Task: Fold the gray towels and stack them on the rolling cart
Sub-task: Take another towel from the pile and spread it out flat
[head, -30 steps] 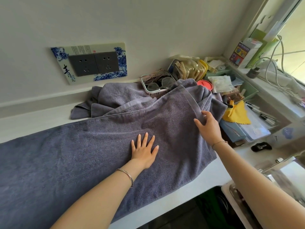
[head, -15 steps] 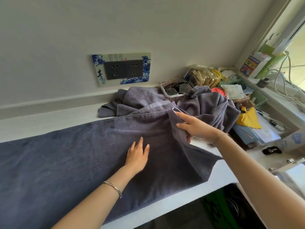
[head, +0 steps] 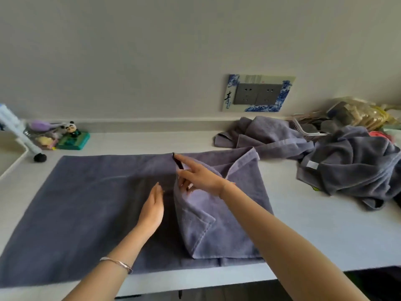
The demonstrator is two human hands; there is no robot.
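Gray towel [head: 86, 203], table [head: 325, 224]: your left hand [head: 152, 208] lies flat beside the fold, right hand [head: 200, 179] pinches the flap [head: 217, 231]; square its edges.

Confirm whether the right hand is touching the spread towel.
Touching. The head view shows the right hand with its lower fingers curled round the edge of the folded-over flap of the spread towel, index finger extended.

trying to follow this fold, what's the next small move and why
Probably move the right hand leftward and lay the flap down flat. That hand grips the turned-over end of the towel, which stands up loosely instead of lying flat. The left hand rests open on the spread half beside the crease, seemingly marking where it should land.
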